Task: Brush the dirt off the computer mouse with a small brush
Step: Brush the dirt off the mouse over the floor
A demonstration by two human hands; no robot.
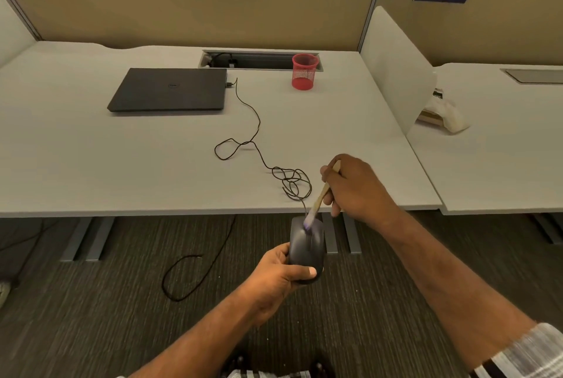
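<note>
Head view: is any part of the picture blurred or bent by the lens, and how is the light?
Head view: the brush tip is smeared by motion over the mouse, while the laptop and red cup are sharp; the wide lens bows the desk edges and partition lines; light is soft and even, without glare.

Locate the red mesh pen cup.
In the head view, the red mesh pen cup stands upright at the back of the white desk, right of the closed black laptop, against the cable slot.
</note>
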